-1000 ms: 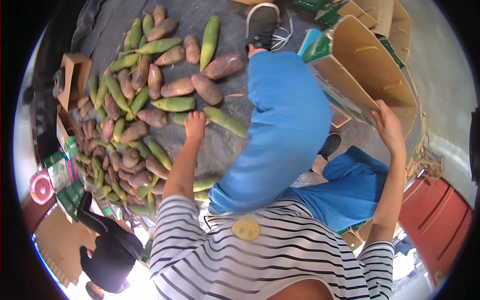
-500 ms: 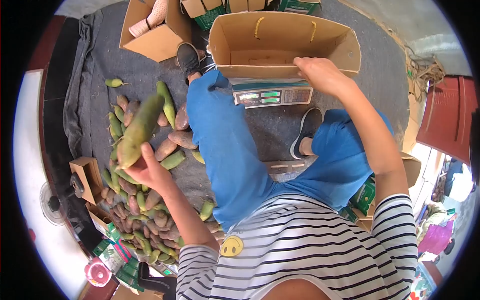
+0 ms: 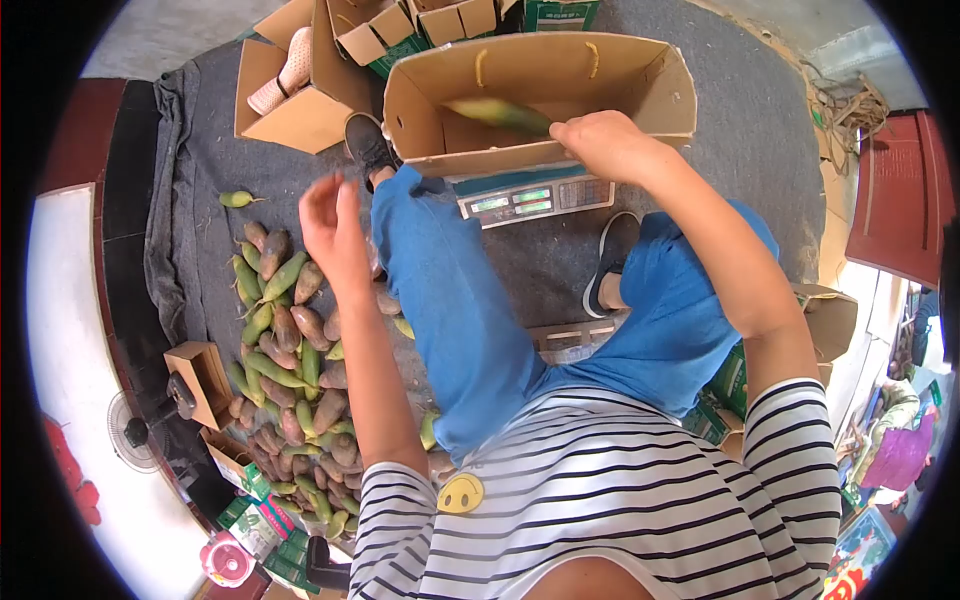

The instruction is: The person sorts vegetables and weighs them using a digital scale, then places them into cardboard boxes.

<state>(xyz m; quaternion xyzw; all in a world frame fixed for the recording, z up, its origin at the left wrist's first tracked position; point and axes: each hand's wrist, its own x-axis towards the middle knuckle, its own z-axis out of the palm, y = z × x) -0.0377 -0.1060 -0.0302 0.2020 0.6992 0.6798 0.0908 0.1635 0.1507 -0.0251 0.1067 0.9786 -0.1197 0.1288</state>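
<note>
One long, smooth green vegetable [image 3: 495, 113], blurred, lies inside the brown cardboard box [image 3: 640, 75]. The right hand [image 3: 600, 145] seemingly clasps that box's near wall; the left hand [image 3: 330, 222], spread and empty, hangs left of it.

**No text legible; only glowing digits and a smiley**

Just below the right hand [image 3: 600, 140], where it grips the near rim of the cardboard box [image 3: 640, 70], the scale [image 3: 525, 198] shows three green lit displays and a keypad. The digits are too small and blurred to read. The box itself carries no print on the walls that show.

Beyond the grip, at the top edge, the green cartons [image 3: 560, 12] bear white printing that cannot be made out.

Well back from the grip, on the striped shirt, sits a yellow smiley badge [image 3: 461, 493], a face sign with no words. The green packs [image 3: 265, 520] far to the lower left are printed too, illegibly.
</note>
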